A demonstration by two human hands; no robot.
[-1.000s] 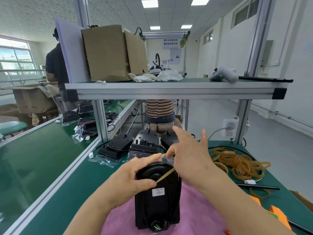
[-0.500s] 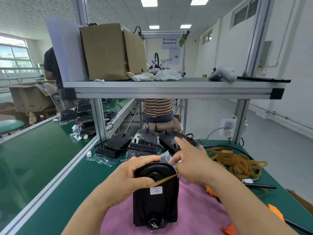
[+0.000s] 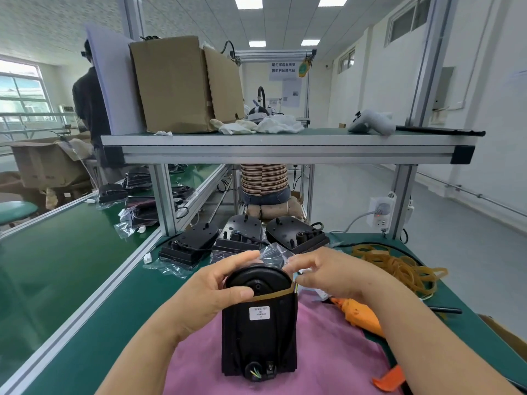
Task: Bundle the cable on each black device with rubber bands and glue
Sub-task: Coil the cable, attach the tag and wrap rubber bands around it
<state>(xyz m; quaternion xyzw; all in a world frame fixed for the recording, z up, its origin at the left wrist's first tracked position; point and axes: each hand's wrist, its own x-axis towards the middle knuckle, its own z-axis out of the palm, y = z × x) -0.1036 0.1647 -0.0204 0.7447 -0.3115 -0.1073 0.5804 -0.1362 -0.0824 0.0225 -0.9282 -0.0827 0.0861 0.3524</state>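
Observation:
A black device (image 3: 258,323) with a white label stands upright on a pink cloth (image 3: 325,354) at the bench's near edge. A tan rubber band (image 3: 273,293) runs across its rounded top. My left hand (image 3: 211,292) grips the device's upper left side, thumb on the front by the band. My right hand (image 3: 328,273) is at the upper right edge, fingers curled and pinching the band's end beside a clear plastic bag (image 3: 273,253). Short coloured wires show at the device's bottom.
Three more black devices (image 3: 242,238) lie behind, some on clear bags. A heap of rubber bands (image 3: 399,266) lies to the right, with an orange tool (image 3: 359,312) nearer me. An aluminium shelf (image 3: 285,151) spans overhead, and a green conveyor (image 3: 57,258) runs left. People stand beyond.
The band was stretched diagonally across the device's front; now it lies across the top. My right hand has drawn in to the device's right edge, its index finger no longer pointing out.

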